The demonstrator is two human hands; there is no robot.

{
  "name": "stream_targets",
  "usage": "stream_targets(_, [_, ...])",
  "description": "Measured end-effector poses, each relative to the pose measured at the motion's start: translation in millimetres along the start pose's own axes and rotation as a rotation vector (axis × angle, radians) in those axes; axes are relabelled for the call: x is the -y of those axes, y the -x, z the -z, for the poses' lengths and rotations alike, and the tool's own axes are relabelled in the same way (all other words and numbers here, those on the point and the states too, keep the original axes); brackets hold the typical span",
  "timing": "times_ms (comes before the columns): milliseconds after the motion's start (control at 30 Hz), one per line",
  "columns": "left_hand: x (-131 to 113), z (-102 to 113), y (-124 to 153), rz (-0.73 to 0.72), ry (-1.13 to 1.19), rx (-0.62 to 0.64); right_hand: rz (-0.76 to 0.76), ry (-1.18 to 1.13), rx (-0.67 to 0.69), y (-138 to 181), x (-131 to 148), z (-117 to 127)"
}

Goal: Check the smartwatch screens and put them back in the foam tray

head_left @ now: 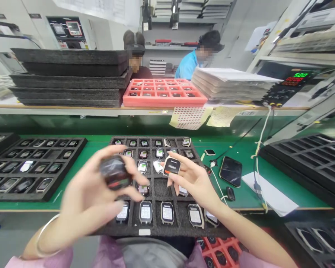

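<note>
The left hand [92,193] is closed in a grip around a dark rounded object [115,172], blurred, with fingers and thumb pressed onto it, over the left part of the tray. The right hand [192,178] pinches a square smartwatch body [171,166] between thumb and fingertips at frame centre; a black face and pale rim are seen. Beneath both lies a black foam tray [162,188] with watches set in rows of cells. On the green desk [240,201] to the right, a black phone [230,171] is placed.
</note>
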State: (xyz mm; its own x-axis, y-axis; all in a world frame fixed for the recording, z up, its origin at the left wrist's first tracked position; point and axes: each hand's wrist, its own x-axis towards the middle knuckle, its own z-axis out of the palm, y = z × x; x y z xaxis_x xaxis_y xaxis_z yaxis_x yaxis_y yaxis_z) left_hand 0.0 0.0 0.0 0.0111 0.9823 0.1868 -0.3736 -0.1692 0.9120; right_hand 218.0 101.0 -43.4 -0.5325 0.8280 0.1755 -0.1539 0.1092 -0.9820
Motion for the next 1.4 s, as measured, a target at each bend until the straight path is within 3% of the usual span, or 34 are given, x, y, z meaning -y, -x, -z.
stream_targets(167, [46,0,-47,0.244,0.072,0.132,-0.057,0.026,0.016,2,-4,5])
stream_targets(333, [76,6,-55,0.308,0.028,0.209,-0.055,0.031,-0.029,3,-12,8])
stream_targets(633, [83,10,-53,0.293,0.130,0.249,-0.053,0.094,-0.090,1,-15,11])
stream_targets(933, [82,14,-55,0.254,0.122,0.207,-0.075,-0.018,0.107,5,-20,18])
stream_targets(1200, [75,9,-51,0.250,0.052,0.132,-0.090,-0.010,0.040,6,-18,15])
stream_targets(1400, [75,8,-50,0.234,0.035,0.159,-0.092,-0.002,-0.014,7,-20,11])
